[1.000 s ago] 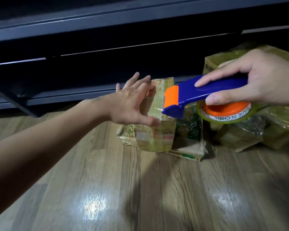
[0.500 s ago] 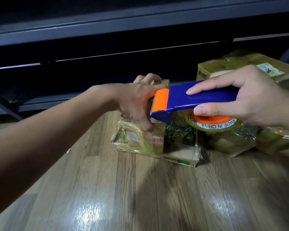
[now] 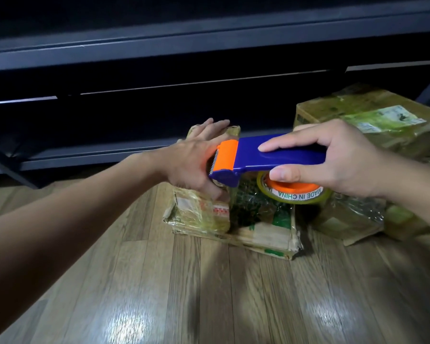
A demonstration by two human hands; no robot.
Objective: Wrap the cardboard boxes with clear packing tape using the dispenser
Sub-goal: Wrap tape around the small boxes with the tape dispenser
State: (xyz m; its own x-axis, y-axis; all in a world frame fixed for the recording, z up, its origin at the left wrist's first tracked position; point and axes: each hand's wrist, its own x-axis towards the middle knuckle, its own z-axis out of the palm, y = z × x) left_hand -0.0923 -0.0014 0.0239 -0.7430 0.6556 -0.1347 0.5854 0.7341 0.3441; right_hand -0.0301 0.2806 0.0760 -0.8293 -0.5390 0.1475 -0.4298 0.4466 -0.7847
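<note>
**Dispenser at the top of the small box**

The small box (image 3: 199,214) stands upright on the wooden floor (image 3: 209,294), already shiny with clear tape. The left hand (image 3: 194,165) grasps its upper part. The fingers reach over the top edge and the thumb presses down on the near face.

Just to the right of the small box, the right hand (image 3: 333,160) is clenched round the blue dispenser (image 3: 248,155). The forefinger lies straight along the dispenser's top, and the thumb rests on its near side, above the orange hub. The dispenser's orange toothed end overlaps the back of the left hand, level with the top of the small box. Whether it touches the cardboard cannot be told. The tape roll (image 3: 296,194) hangs under the dispenser, to the right of the small box.

A flat box (image 3: 266,232) lies against the right side of the small box. Further right sits another wrapped box (image 3: 350,219), and behind that a big box (image 3: 353,115) with a label on top. Behind the small box runs a dark shelf unit (image 3: 159,40).
</note>
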